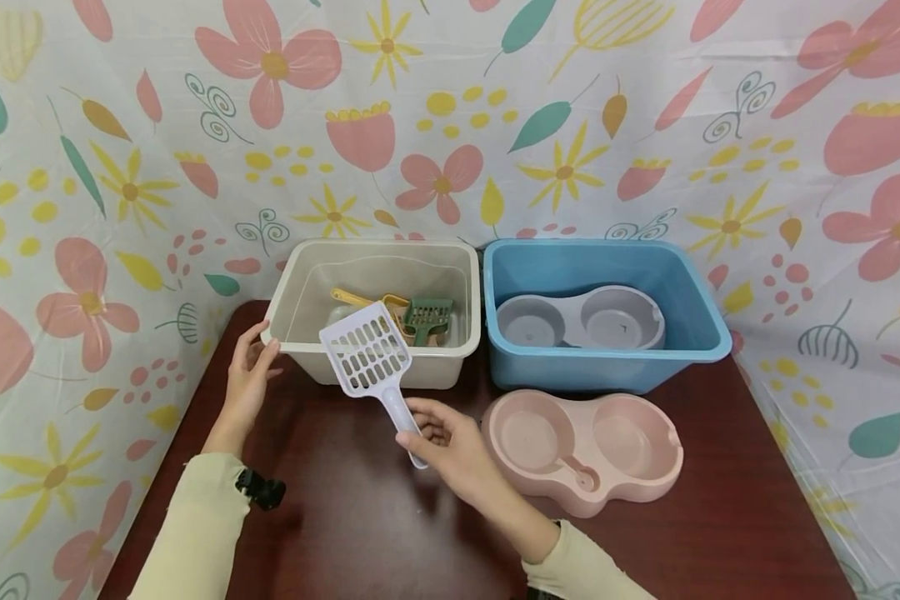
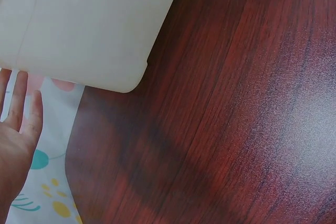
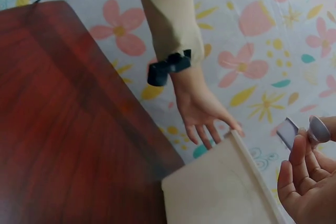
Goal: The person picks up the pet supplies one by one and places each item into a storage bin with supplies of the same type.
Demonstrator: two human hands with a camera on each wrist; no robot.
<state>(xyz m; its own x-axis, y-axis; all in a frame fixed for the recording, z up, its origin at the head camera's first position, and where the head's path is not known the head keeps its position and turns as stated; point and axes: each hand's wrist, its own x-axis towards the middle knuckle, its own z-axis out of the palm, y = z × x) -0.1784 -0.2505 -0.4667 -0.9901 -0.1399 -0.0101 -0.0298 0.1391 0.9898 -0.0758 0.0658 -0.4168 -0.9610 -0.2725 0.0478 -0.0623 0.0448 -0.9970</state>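
Observation:
My right hand [image 1: 450,446] holds a lavender litter scoop [image 1: 397,408] by its handle, thumb on one side and fingers on the other. The slotted head of the scoop is raised and overlaps the front rim of a beige bin [image 1: 375,367] in the head view. Only the end of the scoop handle [image 3: 318,129] shows in the right wrist view. My left hand [image 1: 249,371] touches the bin's left front corner, its fingers fairly straight along the outer side. In the left wrist view, the fingers of the left hand [image 2: 18,140] reach up against the bin wall.
Inside the beige bin lie a green scoop [image 1: 427,315] and a yellow-handled scoop [image 1: 352,297]. Beside it stands a blue bin [image 1: 570,371] with a grey double bowl [image 1: 570,312] inside. A pink double bowl [image 1: 585,433] sits on the dark red table [image 1: 345,517].

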